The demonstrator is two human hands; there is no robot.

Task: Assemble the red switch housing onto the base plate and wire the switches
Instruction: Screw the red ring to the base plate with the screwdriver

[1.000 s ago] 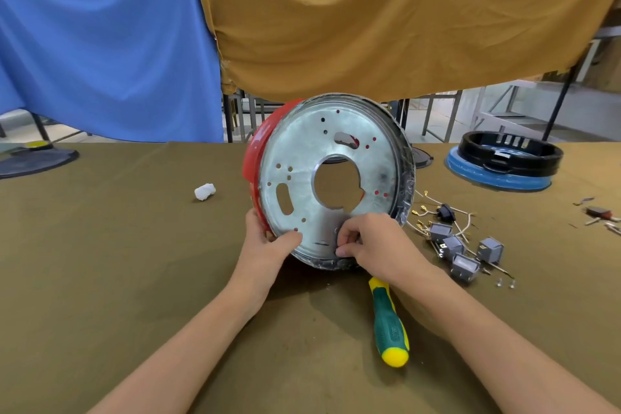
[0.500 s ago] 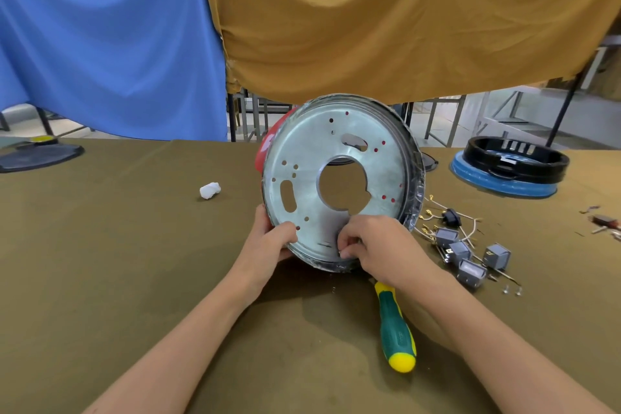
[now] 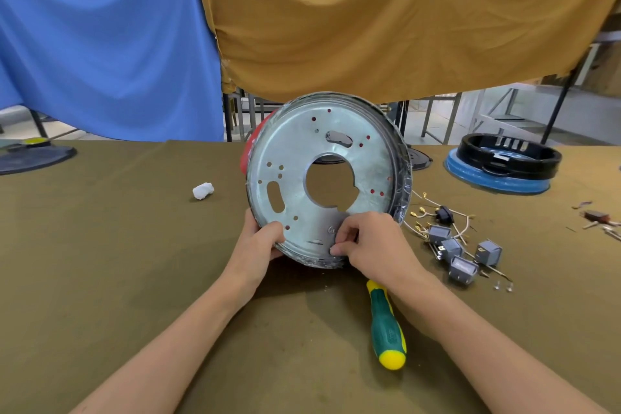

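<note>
A round metal base plate point(image 3: 366, 158) with a large centre hole stands on edge on the table, its flat face toward me. Behind it the red switch housing point(image 3: 250, 151) shows only as a sliver at the upper left rim. My left hand point(image 3: 257, 245) grips the plate's lower left edge, thumb on the face. My right hand point(image 3: 373, 245) pinches something small against the plate's lower face; the item itself is hidden by my fingertips. Several grey switches point(image 3: 457, 254) with loose wires point(image 3: 423, 212) lie to the right.
A green and yellow screwdriver point(image 3: 386, 326) lies on the cloth under my right wrist. Two small screws point(image 3: 503, 286) sit by the switches. A white wad point(image 3: 203, 190) lies left. A black ring on a blue base point(image 3: 500, 168) stands back right.
The plate has turned to face me more squarely, hiding more of the red housing. Both hands stay at its lower edge, with the right fingers working at the same spot.
</note>
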